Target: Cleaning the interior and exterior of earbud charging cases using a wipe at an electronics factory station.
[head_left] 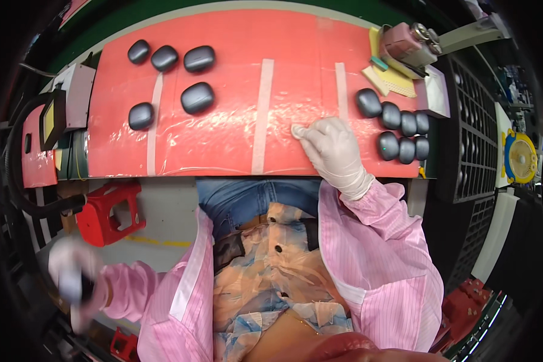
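My right hand (332, 149), in a white glove, is over the red mat (295, 72) with its fingers closed in a pinch on a small white wad (297, 131). Off to the lower left, away from the table, my gloved left hand (72, 262) is smeared by motion. A dark, shiny case (77, 288) shows in its grip. Several dark grey rounded cases, like earbud cases (198, 98), lie spread on the left part of the mat. More such cases (390, 114) sit in two rows at the right; one (387, 146) shows a green light.
At the back right stand metal-topped bottles (407, 42) in a holder, beside a yellow sponge-like pad (398, 84). A black slotted rack (473, 133) flanks the right side. Left are a black hose (18, 151), a grey box (75, 93) and a red stool (105, 214).
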